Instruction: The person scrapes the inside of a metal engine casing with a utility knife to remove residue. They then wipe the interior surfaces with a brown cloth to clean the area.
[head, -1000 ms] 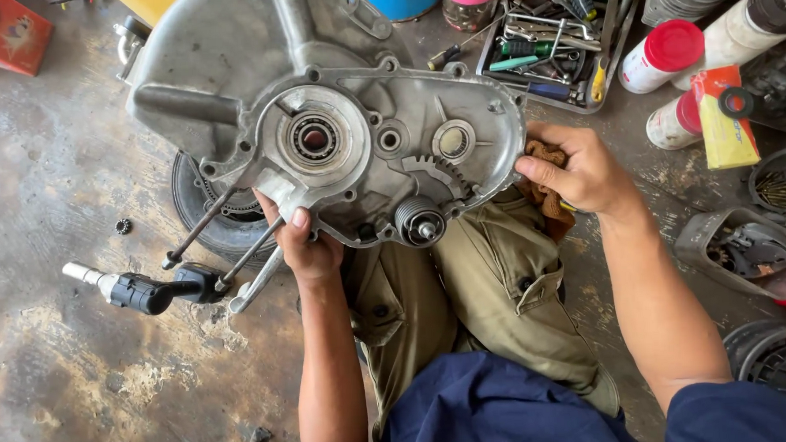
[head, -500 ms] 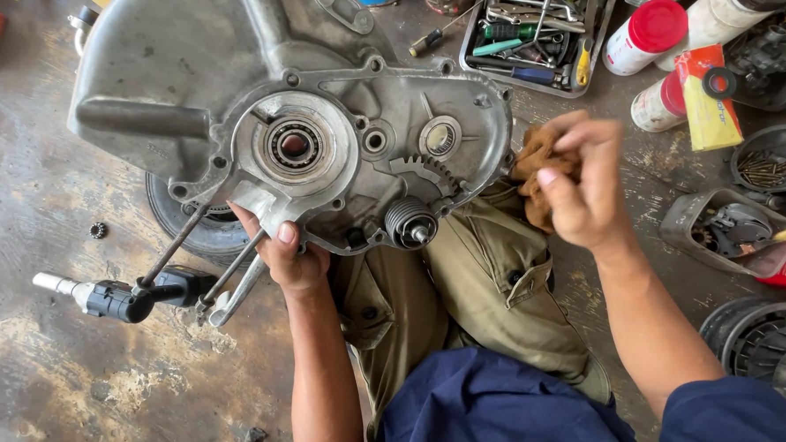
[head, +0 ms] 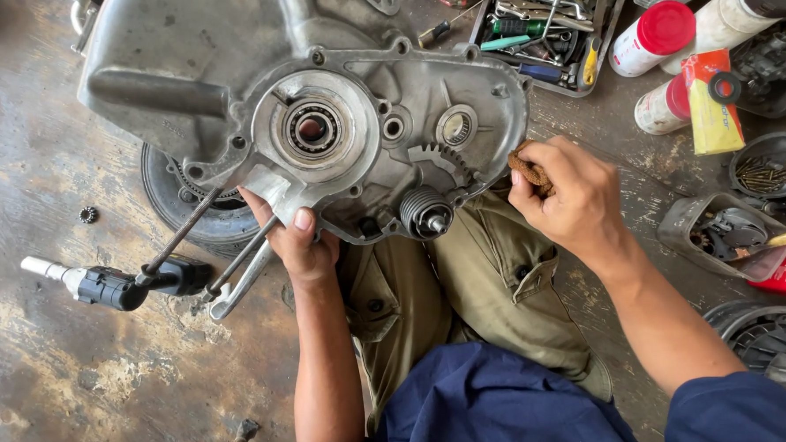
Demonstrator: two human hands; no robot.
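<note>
A grey metal engine case [head: 227, 69] rests tilted against my knees, its inner side up, showing a round bearing [head: 312, 128], a small toothed sector and a ribbed shaft [head: 425, 213]. My left hand [head: 298, 243] grips the case's lower edge, thumb on top. My right hand [head: 568, 194] is just right of the case, fingers closed on a brown rag [head: 526, 167] that touches the case's right rim.
Long studs stick out from the case toward a black tool [head: 117, 284] on the concrete floor. A black tray of hand tools [head: 539, 29] lies at the top. Red-capped spray cans [head: 659, 37], a yellow packet and small parts trays [head: 720, 231] stand at the right.
My right hand lifted off the case's right edge with the rag, then came back down beside the rim. My left hand kept its grip on the lower edge.
</note>
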